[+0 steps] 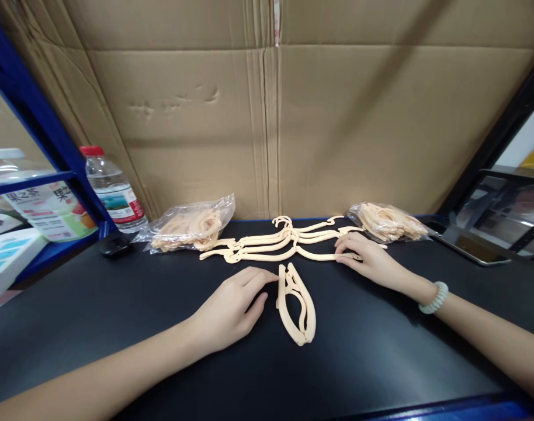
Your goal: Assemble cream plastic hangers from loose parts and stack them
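A folded cream plastic hanger (297, 304) lies on the black table (118, 304) in front of me. My left hand (232, 307) rests flat beside it, fingers stretched out, fingertips touching its upper end. Behind it lies a row of several unfolded cream hangers (276, 242). My right hand (366, 257) lies open on the right ends of those hangers, fingers extended. A pale bead bracelet (433, 298) circles my right wrist.
Two clear plastic bags of hangers lie at the back, one left (188, 225), one right (392, 222). A water bottle (113, 190) and a small black object (115, 244) stand at back left by a blue shelf (34, 181). A cardboard wall (267, 117) closes the back.
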Demonstrator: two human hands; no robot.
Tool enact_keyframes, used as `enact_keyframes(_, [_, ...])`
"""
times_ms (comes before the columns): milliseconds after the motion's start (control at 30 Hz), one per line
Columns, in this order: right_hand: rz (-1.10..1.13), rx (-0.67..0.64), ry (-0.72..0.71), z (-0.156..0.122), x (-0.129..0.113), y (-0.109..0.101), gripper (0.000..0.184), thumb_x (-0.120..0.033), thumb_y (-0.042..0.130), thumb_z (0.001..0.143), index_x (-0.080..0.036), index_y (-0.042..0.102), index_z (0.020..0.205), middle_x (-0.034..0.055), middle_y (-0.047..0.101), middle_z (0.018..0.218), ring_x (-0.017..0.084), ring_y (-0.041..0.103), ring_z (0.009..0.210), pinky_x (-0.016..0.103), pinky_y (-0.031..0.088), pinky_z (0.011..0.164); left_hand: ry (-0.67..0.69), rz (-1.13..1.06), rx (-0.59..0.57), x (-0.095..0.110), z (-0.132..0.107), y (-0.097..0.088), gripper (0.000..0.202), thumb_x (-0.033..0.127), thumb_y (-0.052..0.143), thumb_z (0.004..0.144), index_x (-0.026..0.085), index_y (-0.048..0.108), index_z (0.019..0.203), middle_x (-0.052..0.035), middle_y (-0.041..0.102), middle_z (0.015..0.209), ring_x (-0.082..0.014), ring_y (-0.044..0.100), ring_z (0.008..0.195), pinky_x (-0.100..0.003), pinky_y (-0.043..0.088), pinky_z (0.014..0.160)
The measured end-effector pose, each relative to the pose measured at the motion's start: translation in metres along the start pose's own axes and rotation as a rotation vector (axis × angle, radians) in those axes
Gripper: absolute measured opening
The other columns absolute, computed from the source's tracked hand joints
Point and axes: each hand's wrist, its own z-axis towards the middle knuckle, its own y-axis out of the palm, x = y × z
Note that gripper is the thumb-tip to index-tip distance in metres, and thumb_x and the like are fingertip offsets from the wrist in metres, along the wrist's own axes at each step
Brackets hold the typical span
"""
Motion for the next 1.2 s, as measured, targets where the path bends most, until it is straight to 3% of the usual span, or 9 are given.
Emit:
enact_keyframes(167, [0.053,0.031,0.093,0.001,-0.005,-0.006,0.023,-0.039,0.045,0.096,-0.020,0.057,0.089,0.0067,0.063,0.085,0.022,0.059,0.077,0.035,0.048,0.070,-0.103,-0.077,0.089,0.002,-0.002,0.001,0.028,0.018,0.044,0.091,0.021,0.056,0.117,-0.0071,0.065,0.113,-0.0217,0.062,0.104,-0.037,0.051,0.093])
enact_keyframes(333, [0.067,0.152,0.111,0.000,-0.007,-0.017,0.024,-0.041,0.047,0.095,-0.020,0.057,0.086,0.0047,0.062,0.080,0.021,0.058,0.073,0.033,0.046,0.066,-0.355,-0.407,0.200,0.004,0.001,0.002,0.020,0.026,0.051,0.087,0.019,0.060,0.104,-0.0072,0.068,0.103,-0.0223,0.065,0.100,-0.038,0.054,0.090])
enact_keyframes(467, [0.034,0.268,0.132,-0.002,-0.006,-0.025,0.023,-0.042,0.052,0.093,-0.021,0.058,0.085,0.0053,0.063,0.080,0.022,0.057,0.073,0.034,0.046,0.065,-0.517,-0.633,0.268,0.000,0.003,0.004,0.027,0.035,0.058,0.084,0.017,0.059,0.103,-0.0102,0.066,0.107,-0.0248,0.063,0.106,-0.043,0.050,0.096])
enact_keyframes(567, [0.007,0.307,0.130,-0.002,-0.005,-0.026,0.024,-0.044,0.055,0.091,-0.021,0.059,0.083,0.0052,0.063,0.077,0.022,0.058,0.070,0.035,0.046,0.062,-0.570,-0.740,0.389,-0.001,0.003,0.004,0.044,0.037,0.063,0.080,0.017,0.050,0.118,-0.0109,0.062,0.114,-0.0242,0.064,0.102,-0.046,0.050,0.096])
enact_keyframes(700, [0.002,0.294,0.127,-0.002,-0.013,-0.021,0.023,-0.041,0.054,0.091,-0.021,0.057,0.080,0.0051,0.063,0.076,0.021,0.058,0.069,0.034,0.046,0.061,-0.611,-0.862,0.522,0.002,0.004,0.006,0.070,0.040,0.063,0.082,0.021,0.027,0.139,-0.0108,0.055,0.121,-0.0200,0.068,0.088,-0.045,0.054,0.090])
enact_keyframes(833, [0.040,0.232,0.092,-0.003,-0.026,-0.014,0.018,-0.034,0.052,0.092,-0.021,0.057,0.081,0.0039,0.063,0.076,0.019,0.058,0.068,0.030,0.046,0.060,-0.569,-0.803,0.443,0.002,0.003,0.008,0.071,0.038,0.061,0.084,0.023,0.025,0.144,-0.0098,0.051,0.126,-0.0172,0.064,0.091,-0.039,0.053,0.091])
enact_keyframes(967, [0.078,0.212,0.082,-0.004,-0.035,-0.010,0.015,-0.031,0.053,0.092,-0.020,0.057,0.082,0.0029,0.062,0.074,0.017,0.057,0.065,0.027,0.045,0.056,-0.495,-0.715,0.326,0.001,0.002,0.009,0.059,0.036,0.061,0.084,0.022,0.041,0.138,-0.0090,0.054,0.125,-0.0184,0.062,0.096,-0.036,0.052,0.090])
enact_keyframes(1067, [0.083,0.232,0.092,-0.005,-0.040,-0.010,0.015,-0.032,0.054,0.092,-0.021,0.057,0.083,0.0024,0.061,0.073,0.017,0.056,0.063,0.027,0.043,0.054,-0.477,-0.672,0.282,0.003,0.003,0.006,0.048,0.033,0.063,0.083,0.022,0.051,0.128,-0.0053,0.063,0.110,-0.0174,0.063,0.087,-0.032,0.054,0.082])
enact_keyframes(1200, [0.092,0.203,0.103,-0.005,-0.040,-0.013,0.014,-0.033,0.052,0.094,-0.022,0.057,0.087,0.0024,0.061,0.077,0.017,0.055,0.066,0.027,0.043,0.057,-0.477,-0.661,0.323,0.011,0.005,0.001,0.025,0.034,0.061,0.085,0.021,0.062,0.106,-0.0001,0.065,0.089,-0.0164,0.064,0.077,-0.024,0.054,0.066])
